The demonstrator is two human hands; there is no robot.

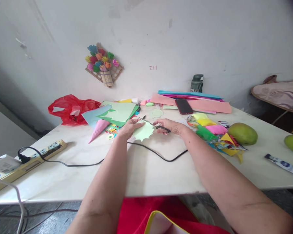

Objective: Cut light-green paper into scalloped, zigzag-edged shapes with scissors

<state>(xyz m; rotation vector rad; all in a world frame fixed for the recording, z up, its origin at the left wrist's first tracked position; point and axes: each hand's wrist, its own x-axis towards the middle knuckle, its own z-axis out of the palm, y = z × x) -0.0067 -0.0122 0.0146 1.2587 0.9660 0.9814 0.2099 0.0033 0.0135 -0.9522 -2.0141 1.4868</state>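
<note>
Between my hands is a pale green paper piece (144,131) with a scalloped, pointed lower edge. My left hand (129,127) pinches it at its left side, thumb on top. In my right hand (169,125) are dark-handled scissors (164,128), their blades reaching toward the paper's upper edge. Just behind lies another pale green scalloped cutout (156,113) on the table. A pink paper cone (99,129) and green paper sheets (119,112) lie to the left of my left hand.
A black cord (158,156) crosses the white table (158,178) from a power strip (47,151). Left stands a red plastic bag (74,110). Toward the right are a phone (184,106), colourful clay packets (207,125), a green mango (243,133) and a tube (283,165).
</note>
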